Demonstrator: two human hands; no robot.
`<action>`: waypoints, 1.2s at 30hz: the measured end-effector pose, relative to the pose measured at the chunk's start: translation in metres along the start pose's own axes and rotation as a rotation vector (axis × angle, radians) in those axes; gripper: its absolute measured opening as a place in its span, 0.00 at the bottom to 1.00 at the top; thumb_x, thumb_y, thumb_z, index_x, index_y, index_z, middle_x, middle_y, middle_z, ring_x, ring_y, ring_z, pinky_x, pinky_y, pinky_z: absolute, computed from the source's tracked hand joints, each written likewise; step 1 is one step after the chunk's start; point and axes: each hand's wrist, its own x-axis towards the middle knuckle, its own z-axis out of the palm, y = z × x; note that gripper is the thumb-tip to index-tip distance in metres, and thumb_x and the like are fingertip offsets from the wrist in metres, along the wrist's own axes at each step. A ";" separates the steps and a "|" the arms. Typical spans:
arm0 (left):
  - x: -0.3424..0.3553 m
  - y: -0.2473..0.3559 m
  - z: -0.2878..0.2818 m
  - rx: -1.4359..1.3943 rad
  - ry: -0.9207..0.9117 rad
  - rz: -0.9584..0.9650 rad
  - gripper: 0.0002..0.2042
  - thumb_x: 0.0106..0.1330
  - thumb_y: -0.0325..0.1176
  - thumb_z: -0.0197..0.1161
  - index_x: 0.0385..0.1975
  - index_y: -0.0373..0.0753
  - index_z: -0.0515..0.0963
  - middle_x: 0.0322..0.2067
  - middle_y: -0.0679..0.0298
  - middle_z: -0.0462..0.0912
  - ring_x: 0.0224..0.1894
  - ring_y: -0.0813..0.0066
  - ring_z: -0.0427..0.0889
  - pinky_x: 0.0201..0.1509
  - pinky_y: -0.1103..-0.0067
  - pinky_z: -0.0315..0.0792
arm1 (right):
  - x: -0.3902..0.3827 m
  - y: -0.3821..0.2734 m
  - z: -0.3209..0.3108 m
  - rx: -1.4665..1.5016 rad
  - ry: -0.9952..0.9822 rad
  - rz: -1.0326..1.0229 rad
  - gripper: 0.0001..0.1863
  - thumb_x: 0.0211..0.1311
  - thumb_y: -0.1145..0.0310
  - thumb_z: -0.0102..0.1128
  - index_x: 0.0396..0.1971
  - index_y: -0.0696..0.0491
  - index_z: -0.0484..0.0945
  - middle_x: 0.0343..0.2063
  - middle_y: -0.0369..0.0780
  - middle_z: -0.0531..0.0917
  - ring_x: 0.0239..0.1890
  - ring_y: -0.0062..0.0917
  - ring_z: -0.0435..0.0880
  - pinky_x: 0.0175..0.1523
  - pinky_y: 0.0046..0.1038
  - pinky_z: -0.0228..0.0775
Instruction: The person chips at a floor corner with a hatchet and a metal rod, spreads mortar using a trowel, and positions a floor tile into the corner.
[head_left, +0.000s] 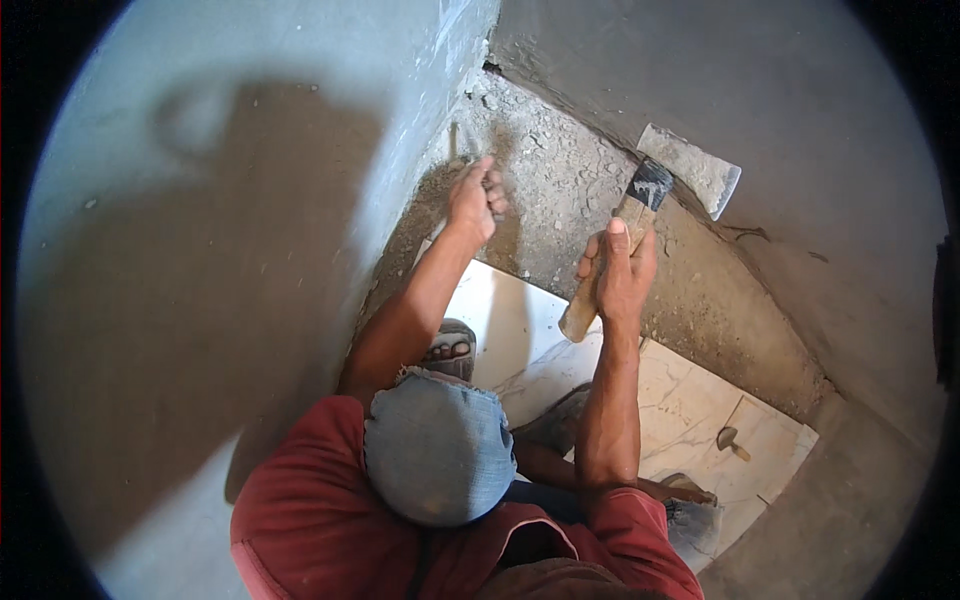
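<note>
Down in the corner where two grey walls meet, the person squats over a rubble floor (560, 190) of grey mortar and grit. Their right hand (622, 268) is wrapped around the wooden handle of a hatchet (655, 190), fingers closed tight on it, thumb laid up along the shaft; the dusty grey head is raised above the rubble, close against the right wall (760, 90). The left hand (474, 200) reaches forward to the foot of the left wall (250, 200), fingers curled together and pressed down at the rubble; whether they pinch anything I cannot tell. Just behind the hands lie pale marble-patterned tiles (690, 400), one under the person's sandalled foot (450, 350). A small trowel (730, 440) rests on the far right tile, well apart from both hands. A bent knee in frayed denim (438, 450) and red sleeves fill the lower middle.
</note>
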 end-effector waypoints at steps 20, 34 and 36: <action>-0.005 0.010 -0.037 0.320 0.058 0.156 0.03 0.65 0.32 0.47 0.35 0.42 0.65 0.21 0.67 0.69 0.15 0.84 0.62 0.14 0.86 0.58 | -0.012 -0.004 -0.008 -0.073 -0.065 -0.027 0.12 0.59 0.64 0.52 0.34 0.55 0.63 0.16 0.37 0.71 0.13 0.19 0.70 0.17 0.20 0.62; 0.024 0.015 -0.016 0.211 -0.092 0.097 0.05 0.65 0.31 0.46 0.35 0.38 0.68 0.22 0.64 0.72 0.22 0.77 0.70 0.24 0.79 0.71 | -0.013 -0.003 -0.008 -0.180 -0.068 0.044 0.11 0.55 0.69 0.51 0.37 0.57 0.65 0.16 0.35 0.71 0.14 0.17 0.70 0.19 0.20 0.62; 0.025 0.016 -0.029 0.227 -0.041 0.084 0.06 0.65 0.30 0.46 0.36 0.37 0.68 0.24 0.64 0.73 0.21 0.76 0.71 0.24 0.80 0.71 | -0.013 -0.005 -0.005 -0.195 -0.073 0.059 0.11 0.55 0.69 0.51 0.36 0.57 0.65 0.16 0.35 0.71 0.15 0.17 0.70 0.19 0.20 0.62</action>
